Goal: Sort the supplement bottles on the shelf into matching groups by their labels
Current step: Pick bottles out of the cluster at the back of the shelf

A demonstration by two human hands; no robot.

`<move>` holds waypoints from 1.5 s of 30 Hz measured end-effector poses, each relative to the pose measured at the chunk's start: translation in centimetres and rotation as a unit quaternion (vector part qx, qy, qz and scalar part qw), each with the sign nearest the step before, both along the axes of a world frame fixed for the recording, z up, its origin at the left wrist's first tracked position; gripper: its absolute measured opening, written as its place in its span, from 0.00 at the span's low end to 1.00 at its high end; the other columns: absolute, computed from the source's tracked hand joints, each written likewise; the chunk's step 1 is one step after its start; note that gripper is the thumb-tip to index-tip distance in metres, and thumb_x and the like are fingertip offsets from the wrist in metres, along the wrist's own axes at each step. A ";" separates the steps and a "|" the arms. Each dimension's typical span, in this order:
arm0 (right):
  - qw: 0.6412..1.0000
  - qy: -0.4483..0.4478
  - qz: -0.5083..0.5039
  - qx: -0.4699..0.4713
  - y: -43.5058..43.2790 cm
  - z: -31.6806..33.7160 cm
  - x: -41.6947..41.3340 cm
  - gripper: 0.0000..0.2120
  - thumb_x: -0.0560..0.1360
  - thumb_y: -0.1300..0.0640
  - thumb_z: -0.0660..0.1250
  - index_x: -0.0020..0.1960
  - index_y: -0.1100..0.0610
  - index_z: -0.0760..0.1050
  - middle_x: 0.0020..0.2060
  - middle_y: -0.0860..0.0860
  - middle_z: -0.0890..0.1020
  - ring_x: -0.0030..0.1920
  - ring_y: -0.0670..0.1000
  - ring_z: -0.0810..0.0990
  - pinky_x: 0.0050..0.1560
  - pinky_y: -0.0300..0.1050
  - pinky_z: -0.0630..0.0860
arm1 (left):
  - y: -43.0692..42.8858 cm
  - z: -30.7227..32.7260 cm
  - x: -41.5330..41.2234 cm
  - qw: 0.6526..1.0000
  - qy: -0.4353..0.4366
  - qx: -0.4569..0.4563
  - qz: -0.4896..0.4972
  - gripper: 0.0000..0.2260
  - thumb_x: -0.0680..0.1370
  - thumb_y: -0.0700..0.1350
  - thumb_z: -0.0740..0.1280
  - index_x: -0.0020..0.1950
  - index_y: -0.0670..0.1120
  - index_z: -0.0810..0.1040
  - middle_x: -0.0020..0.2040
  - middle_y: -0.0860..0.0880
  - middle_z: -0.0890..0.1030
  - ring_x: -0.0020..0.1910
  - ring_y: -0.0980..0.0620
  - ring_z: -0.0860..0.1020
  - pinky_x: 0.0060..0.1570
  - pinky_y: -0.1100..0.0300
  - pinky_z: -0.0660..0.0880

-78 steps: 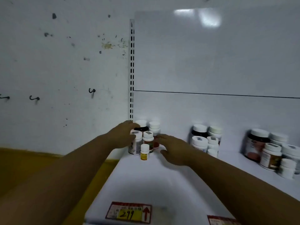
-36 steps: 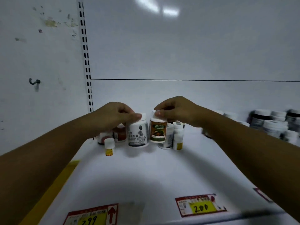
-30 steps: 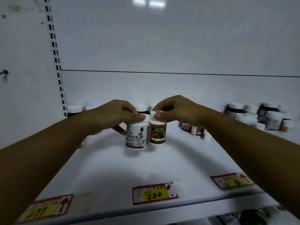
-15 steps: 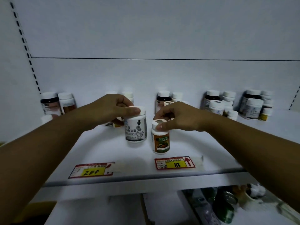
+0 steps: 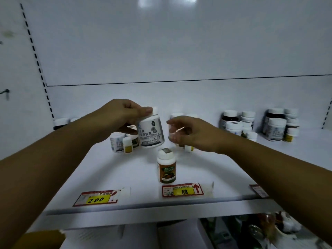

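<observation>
A: L hand [image 5: 124,114] — what've we got?
B: We see it gripping the big white bottle [image 5: 150,133] by the cap, thumb on top, bottle lifted off the shelf [image 5: 111,169].
A: R hand [image 5: 190,134]?
B: Fingers loosely curled, blurred; we can't tell if it holds anything. It's just right of the white bottle, near some bottles behind it.
A: And the brown-label bottle [image 5: 166,167]?
B: Upright on the shelf, near edge, below and between both hands, touching neither. Right behind the "88" price tag [image 5: 182,190]; a "200" tag [image 5: 97,198] sits to the left.
A: Rest?
B: Small bottle group [image 5: 124,142] behind the L hand, more groups [image 5: 258,127] far right by the back wall.
</observation>
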State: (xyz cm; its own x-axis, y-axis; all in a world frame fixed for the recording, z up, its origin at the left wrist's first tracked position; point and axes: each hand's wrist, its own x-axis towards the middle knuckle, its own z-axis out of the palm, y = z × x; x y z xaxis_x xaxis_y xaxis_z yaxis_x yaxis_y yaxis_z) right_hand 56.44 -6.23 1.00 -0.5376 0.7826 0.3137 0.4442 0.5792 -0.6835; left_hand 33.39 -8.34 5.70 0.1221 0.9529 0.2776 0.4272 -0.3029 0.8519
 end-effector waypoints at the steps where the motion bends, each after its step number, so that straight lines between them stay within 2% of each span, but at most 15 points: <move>1: 1.000 0.024 -0.006 0.010 -0.5 0.9 0.6 0.26 0.69 0.45 0.69 0.66 0.47 0.68 0.55 0.47 0.78 0.53 0.46 0.79 0.53 0.42 0.77 | -0.1 0.4 1.1 1.000 -0.004 0.000 -0.008 0.29 0.55 0.62 0.73 0.47 0.44 0.81 0.45 0.45 0.84 0.45 0.49 0.82 0.38 0.59 0.81; 3: 0.998 0.044 -0.025 0.041 -1.5 2.7 2.0 0.27 0.69 0.46 0.70 0.65 0.46 0.68 0.54 0.45 0.78 0.49 0.44 0.81 0.49 0.38 0.78 | -0.2 0.8 4.1 1.000 0.007 0.002 -0.021 0.29 0.55 0.62 0.73 0.48 0.44 0.80 0.46 0.46 0.84 0.44 0.50 0.83 0.35 0.60 0.81; 6: 0.992 0.006 -0.085 0.098 -2.9 3.7 4.6 0.21 0.67 0.46 0.72 0.58 0.46 0.74 0.51 0.43 0.79 0.43 0.39 0.81 0.42 0.33 0.77 | -0.1 0.2 9.2 0.999 0.033 0.002 -0.029 0.29 0.56 0.62 0.72 0.48 0.44 0.78 0.44 0.47 0.83 0.40 0.51 0.83 0.32 0.60 0.81; 10: 0.987 -0.007 -0.148 0.066 -3.6 2.5 9.3 0.17 0.65 0.51 0.75 0.52 0.49 0.77 0.47 0.45 0.81 0.36 0.39 0.79 0.37 0.44 0.78 | 0.9 -2.2 14.6 0.999 0.028 -0.006 -0.042 0.23 0.64 0.60 0.74 0.48 0.44 0.77 0.43 0.47 0.83 0.40 0.51 0.83 0.33 0.59 0.81; 12: 0.985 -0.003 -0.166 0.043 -3.6 1.7 11.6 0.17 0.65 0.54 0.75 0.52 0.51 0.77 0.49 0.48 0.81 0.38 0.43 0.81 0.34 0.41 0.77 | 1.4 -3.3 16.9 0.997 0.014 -0.017 -0.068 0.21 0.68 0.59 0.71 0.51 0.45 0.77 0.45 0.48 0.82 0.41 0.52 0.83 0.32 0.61 0.80; 14: 0.982 -0.005 -0.187 0.024 -3.6 0.9 13.6 0.18 0.66 0.57 0.76 0.55 0.53 0.77 0.51 0.49 0.81 0.43 0.47 0.82 0.39 0.40 0.78 | 1.6 -4.3 18.8 0.995 0.012 -0.033 -0.091 0.15 0.72 0.57 0.69 0.51 0.48 0.77 0.47 0.49 0.82 0.43 0.53 0.82 0.34 0.62 0.81; 16: 0.979 -0.023 -0.200 0.010 -3.5 0.0 15.2 0.20 0.66 0.58 0.76 0.56 0.54 0.76 0.51 0.49 0.81 0.46 0.49 0.82 0.48 0.46 0.80 | 1.8 -5.2 20.3 0.994 0.021 -0.042 -0.102 0.07 0.74 0.53 0.68 0.47 0.51 0.75 0.49 0.49 0.81 0.45 0.53 0.81 0.37 0.60 0.81; 18: 0.977 -0.050 -0.207 0.000 -3.4 -0.8 16.2 0.22 0.65 0.58 0.76 0.57 0.54 0.76 0.54 0.49 0.80 0.49 0.51 0.82 0.53 0.50 0.79 | 1.9 -6.2 21.6 0.992 0.043 -0.044 -0.106 0.07 0.75 0.51 0.69 0.48 0.50 0.74 0.50 0.49 0.79 0.45 0.54 0.80 0.35 0.62 0.80; 24: 0.976 -0.061 -0.208 -0.022 -3.1 -2.8 17.2 0.21 0.66 0.58 0.76 0.57 0.53 0.74 0.55 0.49 0.79 0.48 0.50 0.81 0.50 0.46 0.80 | 2.3 -7.8 23.0 0.989 0.084 -0.069 -0.099 0.14 0.74 0.51 0.69 0.56 0.47 0.73 0.58 0.45 0.80 0.50 0.49 0.80 0.38 0.59 0.80; 27: 0.976 -0.084 -0.197 -0.032 -2.8 -2.8 17.4 0.21 0.67 0.54 0.75 0.57 0.52 0.74 0.55 0.48 0.78 0.50 0.48 0.80 0.50 0.43 0.79 | 2.2 -7.6 23.0 0.987 0.105 -0.058 -0.109 0.11 0.75 0.53 0.68 0.53 0.49 0.74 0.59 0.46 0.79 0.48 0.51 0.79 0.42 0.58 0.79; 29: 0.975 -0.091 -0.200 -0.017 -2.6 -2.2 17.5 0.22 0.67 0.48 0.73 0.59 0.51 0.74 0.57 0.47 0.78 0.55 0.48 0.78 0.55 0.43 0.77 | 1.9 -6.8 22.4 0.982 0.157 -0.011 -0.108 0.17 0.75 0.57 0.65 0.59 0.50 0.73 0.62 0.49 0.77 0.47 0.53 0.76 0.41 0.61 0.75; 32: 0.975 -0.032 -0.214 0.052 -1.9 -0.3 16.3 0.24 0.68 0.45 0.70 0.62 0.49 0.73 0.60 0.45 0.77 0.58 0.44 0.76 0.58 0.40 0.72 | 2.1 -4.2 19.6 0.974 0.203 0.048 -0.085 0.26 0.74 0.63 0.62 0.68 0.52 0.67 0.63 0.51 0.75 0.50 0.54 0.75 0.41 0.62 0.73; 37: 0.979 -0.049 -0.163 0.116 0.1 2.3 8.3 0.19 0.70 0.46 0.69 0.60 0.45 0.74 0.55 0.39 0.76 0.56 0.40 0.75 0.54 0.33 0.71 | 2.9 -0.1 10.2 0.959 0.261 0.109 0.011 0.21 0.76 0.60 0.60 0.64 0.51 0.73 0.62 0.50 0.77 0.55 0.52 0.75 0.50 0.59 0.69; 42: 0.983 -0.080 -0.085 0.139 2.3 3.4 -2.3 0.15 0.72 0.48 0.68 0.58 0.47 0.76 0.55 0.40 0.77 0.58 0.43 0.75 0.57 0.40 0.72 | 3.6 0.9 0.0 0.947 0.298 0.079 0.089 0.14 0.77 0.54 0.62 0.57 0.48 0.78 0.56 0.49 0.80 0.49 0.50 0.77 0.44 0.59 0.72; 45: 0.978 -0.128 -0.044 0.157 3.3 4.3 -8.6 0.14 0.74 0.49 0.65 0.59 0.50 0.76 0.58 0.44 0.78 0.57 0.44 0.75 0.57 0.41 0.72 | 4.1 1.1 -6.2 0.936 0.321 0.077 0.119 0.11 0.78 0.51 0.63 0.55 0.48 0.79 0.54 0.50 0.81 0.50 0.52 0.76 0.46 0.60 0.69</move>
